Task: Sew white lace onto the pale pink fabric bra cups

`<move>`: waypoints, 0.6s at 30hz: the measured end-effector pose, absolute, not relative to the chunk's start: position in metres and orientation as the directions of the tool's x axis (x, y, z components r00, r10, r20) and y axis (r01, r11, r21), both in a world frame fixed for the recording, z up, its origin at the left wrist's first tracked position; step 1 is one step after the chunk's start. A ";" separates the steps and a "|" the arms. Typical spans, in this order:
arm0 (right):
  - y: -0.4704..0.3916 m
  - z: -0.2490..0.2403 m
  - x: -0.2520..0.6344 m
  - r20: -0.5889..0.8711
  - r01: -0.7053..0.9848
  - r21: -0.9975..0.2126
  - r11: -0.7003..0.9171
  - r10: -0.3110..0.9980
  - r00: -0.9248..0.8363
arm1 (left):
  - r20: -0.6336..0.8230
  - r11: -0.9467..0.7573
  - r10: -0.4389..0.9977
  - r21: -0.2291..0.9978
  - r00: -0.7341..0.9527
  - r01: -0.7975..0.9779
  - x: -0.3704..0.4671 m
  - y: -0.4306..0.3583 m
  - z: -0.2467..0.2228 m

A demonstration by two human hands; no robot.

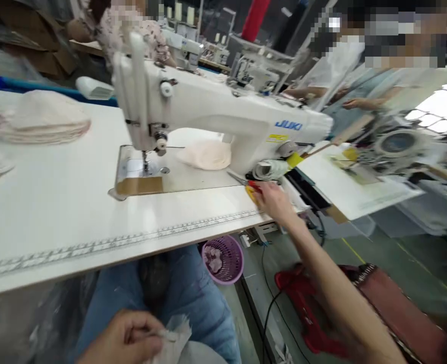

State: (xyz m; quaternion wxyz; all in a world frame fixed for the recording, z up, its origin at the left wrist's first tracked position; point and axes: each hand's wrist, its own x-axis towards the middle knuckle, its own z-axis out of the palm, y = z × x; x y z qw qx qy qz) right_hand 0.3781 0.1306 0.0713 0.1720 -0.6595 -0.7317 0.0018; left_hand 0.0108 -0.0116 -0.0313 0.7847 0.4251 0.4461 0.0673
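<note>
Sewing table: white top, spread before me above my jeans; a measuring scale runs along its near edge.
Sewing machine: white, lettered JUKI in blue, yellow label below the lettering; set in the table, needle end toward my left.
Basket: purple, perforated, below the table edge, pale scraps inside.
Fabric stack: pale pink, layered, curved in outline, on the table left of the needle end.
Loose fabric piece: pale pink, lying under the machine arm, near its upright.
Left hand: mine, low over my lap, thumb and fingers pinched together on the fabric.
Held fabric: thin, whitish, partly cut off by the lower edge of the view.
Right hand: mine, at the table's right end, fingers over the scissor handles; whether they are clamped, I cannot tell.
Scissors: red and yellow handles beneath my right fingers, blades pointing left toward the loose fabric piece.
</note>
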 end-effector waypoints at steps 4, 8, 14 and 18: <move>0.138 0.056 0.394 0.215 0.957 -0.228 0.177 0.968 -0.128 | -0.671 0.657 0.538 0.713 0.511 0.244 0.009 -0.005 -0.006; 0.099 0.063 0.381 0.289 0.953 -0.197 0.232 0.942 -0.170 | -0.687 0.683 0.545 0.696 0.480 0.221 0.004 -0.003 0.002; 0.014 0.054 0.313 0.030 0.727 -0.619 0.299 0.933 -0.358 | -0.691 0.697 0.509 0.681 0.513 0.225 0.003 -0.001 -0.002; -0.008 0.032 0.276 -0.310 0.729 -0.672 0.133 0.843 -0.440 | -0.677 0.701 0.507 0.684 0.534 0.202 0.003 -0.002 0.001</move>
